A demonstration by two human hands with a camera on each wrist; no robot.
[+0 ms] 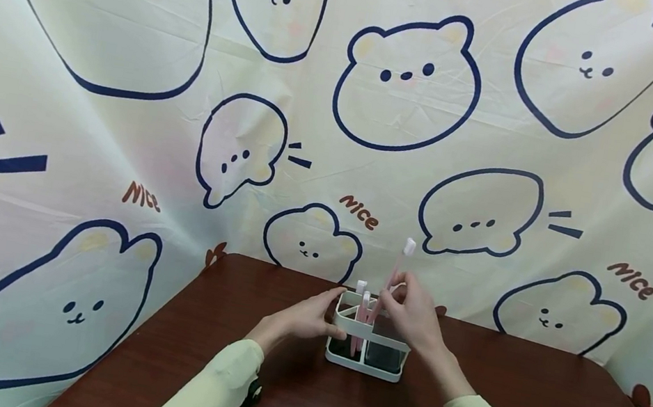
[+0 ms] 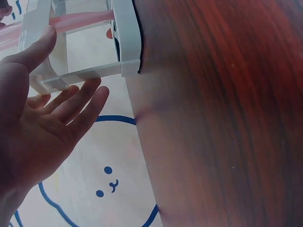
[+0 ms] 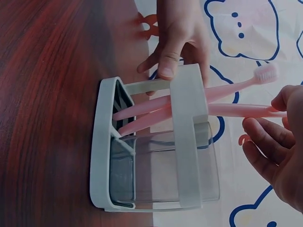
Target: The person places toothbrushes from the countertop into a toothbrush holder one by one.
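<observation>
A white toothbrush holder (image 1: pixel 355 325), with an upper band and a lower base, stands on the table. My left hand (image 1: pixel 304 318) grips its left side; in the left wrist view the thumb (image 2: pixel 43 47) lies on the upper band and the fingers reach along a side post. Between thumb and fingers my right hand (image 1: pixel 418 313) pinches a pink toothbrush (image 3: pixel 236 110), bristles up, its lower part passing behind the upper band. More pink toothbrushes (image 3: pixel 142 108) lean inside the holder, with a white bristle head (image 3: pixel 266 74) rising above it. A clear cup (image 3: pixel 158 179) fills the neighbouring compartment.
The dark brown wooden table (image 1: pixel 303 404) extends around the holder to both sides. Close behind hangs a pale cloth (image 1: pixel 330 91) printed with cartoon bears, meeting the table's back edge.
</observation>
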